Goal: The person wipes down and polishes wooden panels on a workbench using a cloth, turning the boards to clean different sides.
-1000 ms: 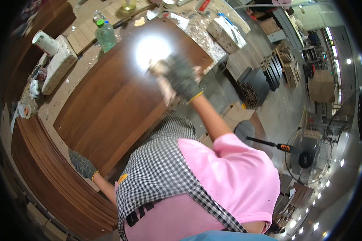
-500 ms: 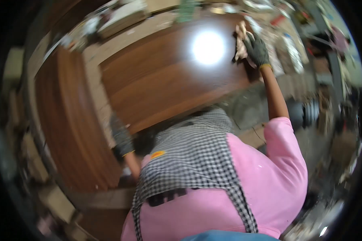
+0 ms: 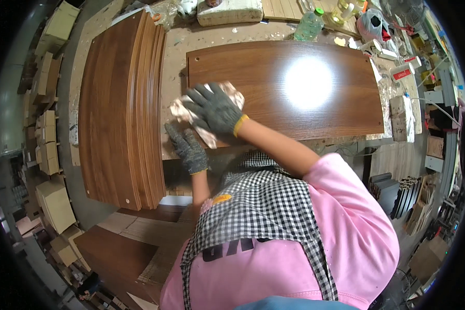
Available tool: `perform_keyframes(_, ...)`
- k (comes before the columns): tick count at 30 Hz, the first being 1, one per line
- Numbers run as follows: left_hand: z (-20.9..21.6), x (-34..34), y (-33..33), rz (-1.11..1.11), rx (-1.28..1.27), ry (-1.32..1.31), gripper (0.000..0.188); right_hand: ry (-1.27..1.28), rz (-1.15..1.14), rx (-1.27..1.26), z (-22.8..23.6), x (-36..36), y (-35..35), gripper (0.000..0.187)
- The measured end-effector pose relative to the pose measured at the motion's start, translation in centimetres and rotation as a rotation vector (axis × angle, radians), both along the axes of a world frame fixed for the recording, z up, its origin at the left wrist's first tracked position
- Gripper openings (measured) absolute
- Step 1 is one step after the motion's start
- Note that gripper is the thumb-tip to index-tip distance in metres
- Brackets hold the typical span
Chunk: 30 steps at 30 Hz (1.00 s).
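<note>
A brown wood-grain panel (image 3: pixel 263 82) lies flat on the worktable, a bright lamp reflection on its glossy face. My right hand (image 3: pixel 217 110), in a dark grey knit glove with a yellow cuff, presses a crumpled pale cloth (image 3: pixel 180 110) onto the panel's left end. The cloth hangs past that edge, and my palm hides part of it. Just below, my left hand (image 3: pixel 188 150), gloved alike, is stretched out beside the panel's near left corner with nothing visible in it. Whether it touches the panel I cannot tell.
Several matching panels (image 3: pixel 108 113) are stacked on the left. Along the back of the worktable (image 3: pixel 178 46) stand a whitish block (image 3: pixel 230 13) and a green-capped bottle (image 3: pixel 309 25). Another pale block (image 3: pixel 402 119) is by the panel's right end. Cardboard boxes (image 3: pixel 56 204) line the left side.
My right hand has swept the cloth from the panel's right end to its left end. My left hand has come up near the panel's corner. The view has turned and become sharper.
</note>
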<state>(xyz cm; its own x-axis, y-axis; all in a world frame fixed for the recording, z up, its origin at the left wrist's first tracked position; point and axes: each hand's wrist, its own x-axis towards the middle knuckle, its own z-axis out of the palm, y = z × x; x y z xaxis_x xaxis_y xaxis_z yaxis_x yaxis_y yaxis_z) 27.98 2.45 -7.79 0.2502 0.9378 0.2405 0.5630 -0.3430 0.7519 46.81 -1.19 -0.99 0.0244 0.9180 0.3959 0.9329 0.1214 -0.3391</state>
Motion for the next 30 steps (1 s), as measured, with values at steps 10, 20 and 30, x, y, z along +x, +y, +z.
perform_keyframes(10,1.8,0.3,0.4,-0.096,-0.009,0.072,0.048,-0.12,-1.268,-0.306,0.8,16.3,-34.0,0.053)
perform_keyframes(20,2.9,-1.4,1.1,-0.297,0.048,0.475,0.044,0.391,-1.685,-0.085,-6.3,27.7,-51.3,0.076)
perform_keyframes(30,6.6,-0.3,4.0,-0.263,-0.2,0.739,0.06,0.92,-1.513,0.272,-8.1,25.8,-55.3,0.059)
